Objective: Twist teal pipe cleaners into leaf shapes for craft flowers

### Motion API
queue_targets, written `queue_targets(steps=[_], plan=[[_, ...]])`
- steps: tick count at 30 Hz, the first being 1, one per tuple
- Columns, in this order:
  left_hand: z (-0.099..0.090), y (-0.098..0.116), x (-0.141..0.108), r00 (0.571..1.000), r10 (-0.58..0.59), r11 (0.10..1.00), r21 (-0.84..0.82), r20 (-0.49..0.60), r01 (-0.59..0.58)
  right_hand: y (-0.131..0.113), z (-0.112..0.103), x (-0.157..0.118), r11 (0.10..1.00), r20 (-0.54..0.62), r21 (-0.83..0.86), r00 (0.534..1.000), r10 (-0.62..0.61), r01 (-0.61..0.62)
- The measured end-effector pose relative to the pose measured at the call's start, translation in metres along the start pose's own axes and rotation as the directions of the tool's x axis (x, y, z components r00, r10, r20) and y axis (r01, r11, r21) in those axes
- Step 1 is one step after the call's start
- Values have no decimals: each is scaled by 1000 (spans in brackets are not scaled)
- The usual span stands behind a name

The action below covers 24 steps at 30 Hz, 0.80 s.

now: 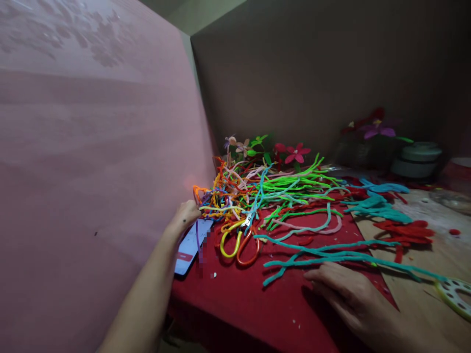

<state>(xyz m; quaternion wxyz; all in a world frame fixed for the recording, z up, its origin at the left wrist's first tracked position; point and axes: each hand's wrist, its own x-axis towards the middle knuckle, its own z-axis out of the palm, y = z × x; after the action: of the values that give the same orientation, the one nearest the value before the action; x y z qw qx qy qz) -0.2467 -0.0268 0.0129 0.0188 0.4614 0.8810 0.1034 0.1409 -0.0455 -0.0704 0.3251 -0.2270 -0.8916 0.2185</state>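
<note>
My left hand [187, 214] is closed at the left edge of a tangled pile of colourful pipe cleaners [224, 193], just above a phone [190, 247]. Its fingertips are mostly hidden, and a purple pipe cleaner [198, 235] hangs close by them. My right hand [348, 293] hovers low over the red cloth, fingers loosely bent and apart from the teal pipe cleaners [331, 256] just beyond it. Nothing shows in its fingers. Scissors [247, 221] with one yellow and one red handle lie between the hands, their blades pointing into the pile.
A red cloth [235, 304] covers the table beside a pinkish wall [110, 196]. Bright green pipe cleaners [294, 184], teal bundles [382, 208] and red bundles [405, 231] lie farther off. Pipe-cleaner flowers [297, 153], a lidded jar [415, 159] and a pale-green spool [456, 296] surround them.
</note>
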Motion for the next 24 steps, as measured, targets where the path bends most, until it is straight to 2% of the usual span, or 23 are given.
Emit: queue_targets(steps=[3,6,7,8,11,13,16,18,19,21,23,24], plan=[[-15,-8,-18,1000,14,999,53,-22,-13,1,0,-2,1000,10,4,1000,9,-9],[-35,-19,-47,999,-5,995,101,-47,10,2,2,-3,1000,31,3,999,16,-16],[-42,-22,-57,997,-12,992,128,-77,22,2,2,-3,1000,35,5,999,16,-16],[-50,-23,-68,987,-13,982,186,-157,42,2,2,-3,1000,36,7,999,14,-14],[-70,-14,-91,913,-29,951,270,-407,151,1,1,-2,1000,31,4,999,15,-15],[-79,0,-94,825,43,950,278,-564,141,0,0,-2,1000,26,-2,1000,13,-13],[-87,26,-70,680,197,961,277,-706,9,-1,-2,-1,1000,7,-15,1000,-11,11],[-89,41,-37,597,276,955,284,-753,-84,-2,-2,0,999,-11,-27,999,-31,31],[-90,47,-18,568,311,947,299,-762,-118,-2,-3,1,999,-22,-33,999,-42,41],[-91,57,21,552,342,938,307,-760,-159,-4,-3,3,997,-48,-45,997,-57,55],[-92,63,55,598,343,938,301,-725,-172,-5,-3,5,996,-89,-64,994,-65,60],[-92,66,70,644,317,946,277,-697,-166,-5,-3,6,995,-106,-75,992,-69,61]])
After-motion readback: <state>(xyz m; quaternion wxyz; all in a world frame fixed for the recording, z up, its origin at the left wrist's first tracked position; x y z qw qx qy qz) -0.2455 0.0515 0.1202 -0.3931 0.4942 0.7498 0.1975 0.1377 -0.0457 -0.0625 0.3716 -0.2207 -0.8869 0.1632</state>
